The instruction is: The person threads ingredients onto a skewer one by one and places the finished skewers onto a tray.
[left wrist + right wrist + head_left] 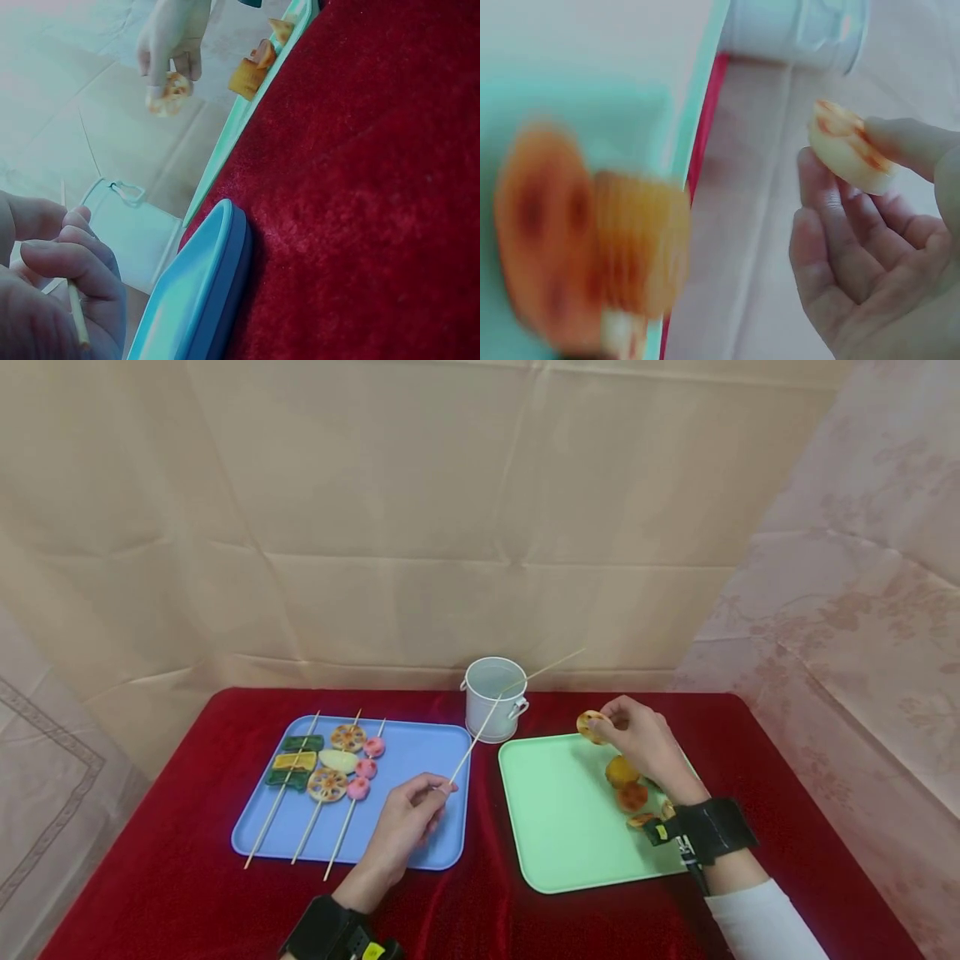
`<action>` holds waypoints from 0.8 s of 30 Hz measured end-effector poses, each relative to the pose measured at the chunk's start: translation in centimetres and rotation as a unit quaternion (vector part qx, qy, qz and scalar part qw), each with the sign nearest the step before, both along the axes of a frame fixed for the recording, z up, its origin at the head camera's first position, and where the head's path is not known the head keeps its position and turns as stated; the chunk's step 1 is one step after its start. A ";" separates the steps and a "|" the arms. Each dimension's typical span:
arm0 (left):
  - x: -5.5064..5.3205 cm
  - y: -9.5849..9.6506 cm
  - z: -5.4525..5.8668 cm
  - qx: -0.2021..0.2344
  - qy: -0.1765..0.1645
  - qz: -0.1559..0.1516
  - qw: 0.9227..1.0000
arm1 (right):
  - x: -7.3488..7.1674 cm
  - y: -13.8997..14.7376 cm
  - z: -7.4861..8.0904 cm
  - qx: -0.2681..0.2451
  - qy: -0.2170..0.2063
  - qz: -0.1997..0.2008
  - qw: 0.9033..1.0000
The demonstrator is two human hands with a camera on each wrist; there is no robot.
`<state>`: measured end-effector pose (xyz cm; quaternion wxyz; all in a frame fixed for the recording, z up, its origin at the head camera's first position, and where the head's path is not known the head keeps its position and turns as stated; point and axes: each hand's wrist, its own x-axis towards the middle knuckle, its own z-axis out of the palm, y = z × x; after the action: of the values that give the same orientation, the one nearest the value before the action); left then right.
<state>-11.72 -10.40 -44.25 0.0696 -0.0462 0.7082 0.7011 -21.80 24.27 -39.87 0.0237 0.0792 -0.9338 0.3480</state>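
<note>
Between thumb and fingers my left hand (408,818) pinches a thin wooden skewer (476,739), bare and slanting up to the right; its lower end (77,315) pokes out below the fingers in the left wrist view. My right hand (637,735) pinches a round, pale yellow slice (591,727) with browned marks, held above the back edge of the green tray (555,818). In the right wrist view the slice (847,146) looks thick, gripped at its edge by the thumb and fingers. The skewer's tip and the slice are well apart.
A white metal bucket (480,714) stands between the trays, a skewer (555,663) leaning out of it. On the blue tray (450,752) lie three loaded skewers, with green-and-yellow pieces (294,762), lotus root slices (327,784) and pink pieces (366,767). The green tray holds several pieces, including an orange slice (632,797).
</note>
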 end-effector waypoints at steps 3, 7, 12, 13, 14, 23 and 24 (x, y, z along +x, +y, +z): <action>0.1 0.0 -0.1 0.000 0.002 -0.004 1.000 | 0.7 -1.2 -0.1 -0.036 0.010 -0.007 0.999; 0.2 0.0 -0.1 -0.002 0.000 -0.008 1.000 | 1.2 -2.6 -0.3 -0.098 -0.003 -0.016 0.995; 0.2 0.1 -0.1 -0.007 -0.006 -0.020 1.000 | 1.5 -4.0 -0.6 -0.159 -0.038 -0.034 0.986; 0.2 0.1 -0.1 -0.010 -0.006 -0.025 1.000 | 1.5 -4.3 -0.7 -0.170 -0.044 -0.038 0.984; 0.2 0.1 0.0 -0.013 -0.006 -0.030 0.999 | 1.5 -4.6 -0.8 -0.183 -0.052 -0.042 0.981; 0.3 0.2 -0.3 -0.061 0.010 -0.076 0.995 | 1.2 -6.5 -1.9 -0.336 -0.104 -0.056 0.934; 0.3 0.2 -0.3 -0.063 0.010 -0.079 0.995 | 1.2 -6.7 -2.0 -0.350 -0.107 -0.055 0.929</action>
<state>-11.41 -10.23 -44.56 0.1145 0.0121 0.7531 0.6478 -20.64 17.60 -41.83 -0.0309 -0.0238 -0.7526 0.6573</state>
